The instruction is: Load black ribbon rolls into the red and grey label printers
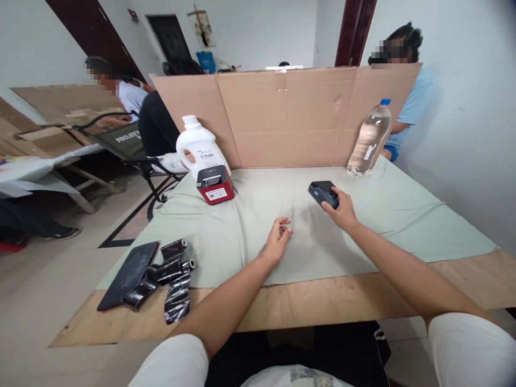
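My right hand (342, 210) grips a small, dark, box-shaped device (322, 191) over the right half of the cloth. Its thumb and fingers wrap the near right corner; I cannot make out what kind of device it is. My left hand (277, 239) rests near the middle of the cloth with fingers loosely curled and apart, holding nothing visible. The green cloth (262, 199) lies under both hands.
At the back left, a red-and-black boxy printer (215, 185) stands before a white jug (201, 145). A water bottle (370, 140) leans on the cardboard screen (282, 123). Front left are a dark tablet (131, 274) and black film rolls (167, 271). People sit beyond.
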The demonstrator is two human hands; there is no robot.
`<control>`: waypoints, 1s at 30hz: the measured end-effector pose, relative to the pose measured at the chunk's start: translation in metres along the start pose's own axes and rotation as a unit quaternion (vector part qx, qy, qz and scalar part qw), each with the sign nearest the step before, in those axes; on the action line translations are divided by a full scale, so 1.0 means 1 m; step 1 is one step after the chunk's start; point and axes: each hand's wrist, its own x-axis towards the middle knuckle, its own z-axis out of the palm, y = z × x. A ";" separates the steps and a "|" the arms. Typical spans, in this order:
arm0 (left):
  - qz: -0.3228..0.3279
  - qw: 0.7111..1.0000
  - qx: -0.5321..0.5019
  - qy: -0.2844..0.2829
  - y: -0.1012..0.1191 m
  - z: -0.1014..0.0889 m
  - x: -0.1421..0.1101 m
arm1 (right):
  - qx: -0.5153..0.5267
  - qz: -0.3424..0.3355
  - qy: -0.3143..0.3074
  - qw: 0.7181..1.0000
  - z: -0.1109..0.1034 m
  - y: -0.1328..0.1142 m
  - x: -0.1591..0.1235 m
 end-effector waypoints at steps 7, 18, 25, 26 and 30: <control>-0.126 0.947 -0.293 -0.027 0.029 -0.009 -0.011 | 0.042 -0.134 -0.052 0.989 0.024 -0.089 -0.116; -0.027 0.978 -0.167 -0.119 0.021 -0.017 -0.009 | 0.341 0.039 -0.158 0.926 0.040 -0.058 -0.100; -0.033 0.981 -0.139 -0.131 0.009 -0.017 -0.005 | 0.356 0.087 -0.205 0.908 0.046 -0.048 -0.104; -0.045 0.978 -0.154 -0.133 0.008 -0.018 -0.004 | 0.361 0.094 -0.205 0.905 0.045 -0.048 -0.104; -0.145 0.944 -0.240 -0.173 0.010 -0.026 0.001 | 0.402 0.136 -0.195 0.884 0.043 -0.050 -0.102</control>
